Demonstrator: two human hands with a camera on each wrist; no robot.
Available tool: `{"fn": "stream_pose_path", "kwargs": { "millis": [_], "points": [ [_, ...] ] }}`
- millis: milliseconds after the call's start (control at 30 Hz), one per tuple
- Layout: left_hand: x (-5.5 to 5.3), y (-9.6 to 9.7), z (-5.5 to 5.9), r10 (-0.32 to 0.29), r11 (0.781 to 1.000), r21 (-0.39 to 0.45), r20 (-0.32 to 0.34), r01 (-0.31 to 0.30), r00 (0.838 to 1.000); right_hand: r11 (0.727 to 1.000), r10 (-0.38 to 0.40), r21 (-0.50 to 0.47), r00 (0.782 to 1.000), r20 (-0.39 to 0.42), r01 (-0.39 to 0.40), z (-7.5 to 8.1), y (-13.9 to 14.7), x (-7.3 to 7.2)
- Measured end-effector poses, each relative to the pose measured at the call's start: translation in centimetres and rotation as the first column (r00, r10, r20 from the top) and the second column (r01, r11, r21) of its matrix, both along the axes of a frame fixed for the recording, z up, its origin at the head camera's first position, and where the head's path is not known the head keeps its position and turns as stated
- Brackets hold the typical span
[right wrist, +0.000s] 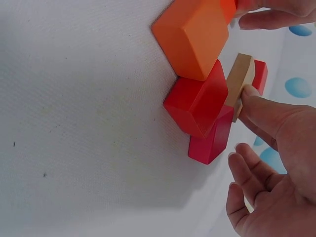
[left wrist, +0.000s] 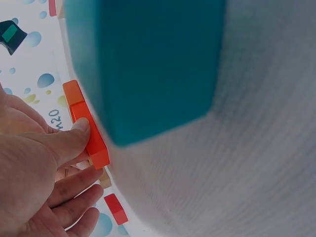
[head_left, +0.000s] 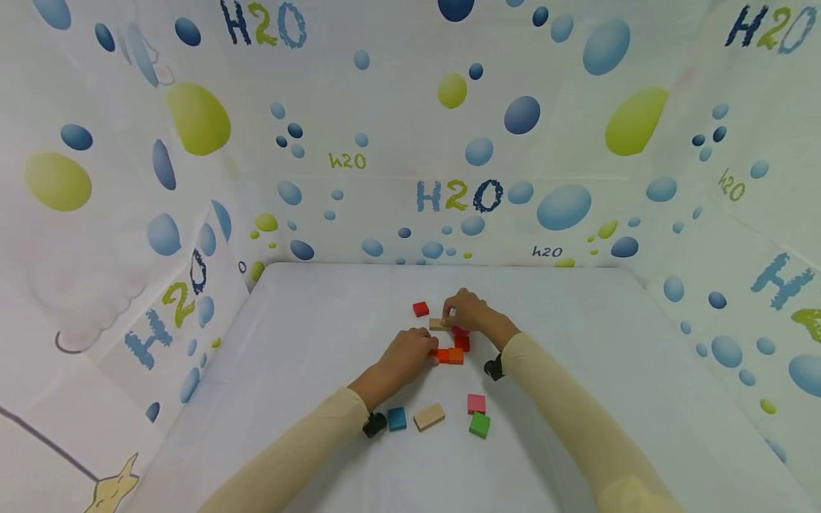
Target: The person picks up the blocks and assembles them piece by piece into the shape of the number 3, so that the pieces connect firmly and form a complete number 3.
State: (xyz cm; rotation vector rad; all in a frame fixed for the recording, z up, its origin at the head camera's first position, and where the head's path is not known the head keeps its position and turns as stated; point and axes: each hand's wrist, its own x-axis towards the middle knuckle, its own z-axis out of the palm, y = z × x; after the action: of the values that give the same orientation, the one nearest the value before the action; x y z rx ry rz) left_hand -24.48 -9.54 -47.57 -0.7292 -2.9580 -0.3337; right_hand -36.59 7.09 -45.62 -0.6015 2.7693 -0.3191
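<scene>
My left hand (head_left: 405,350) pinches an orange-red block (left wrist: 98,148) between thumb and fingers, its other fingers loosely spread. That block lies end to end with an orange block (head_left: 456,356) on the white table. Behind them, a red block (right wrist: 197,101) and a crimson block (right wrist: 213,141) sit corner to corner, continuing a bent row. My right hand (head_left: 470,311) grips a plain wooden block (right wrist: 239,79) by its right end, thumb on the near side, right beside the crimson block. Past the wooden block lies another red block (head_left: 420,309).
Nearer to me on the white table (head_left: 308,328) lie a blue block (head_left: 397,419), a second wooden block (head_left: 429,417), a pink block (head_left: 476,404) and a green block (head_left: 479,425). The blue one looms large in the left wrist view. Printed sheeting (head_left: 398,92) surrounds the table's back and sides.
</scene>
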Motion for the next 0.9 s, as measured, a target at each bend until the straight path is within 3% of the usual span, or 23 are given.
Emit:
{"fn": "stream_pose_path", "kwargs": {
  "millis": [233, 400, 633, 900],
  "points": [
    [-0.1, -0.2, 0.0, 0.020, 1.000, -0.017, 0.019, -0.020, 1.000, 1.000, 0.012, 0.010, 1.000, -0.010, -0.012, 0.0, -0.4, -0.3],
    [0.0, -0.3, -0.1, 0.021, 0.999, -0.027, 0.022, -0.021, 1.000, 1.000, 0.003, 0.003, 0.998, -0.061, -0.003, -0.3, -1.0, -0.9],
    [0.2, -0.5, 0.2, 0.008, 1.000, -0.022, 0.009, -0.008, 1.000, 0.997, 0.073, 0.021, 0.987, -0.144, -0.071, -0.4, -2.8, -1.5],
    [0.2, -0.3, 0.3, -0.014, 1.000, -0.016, -0.017, 0.014, 1.000, 0.999, 0.046, -0.025, 0.994, -0.098, -0.048, -0.7, -3.8, -1.7]
  ]
}}
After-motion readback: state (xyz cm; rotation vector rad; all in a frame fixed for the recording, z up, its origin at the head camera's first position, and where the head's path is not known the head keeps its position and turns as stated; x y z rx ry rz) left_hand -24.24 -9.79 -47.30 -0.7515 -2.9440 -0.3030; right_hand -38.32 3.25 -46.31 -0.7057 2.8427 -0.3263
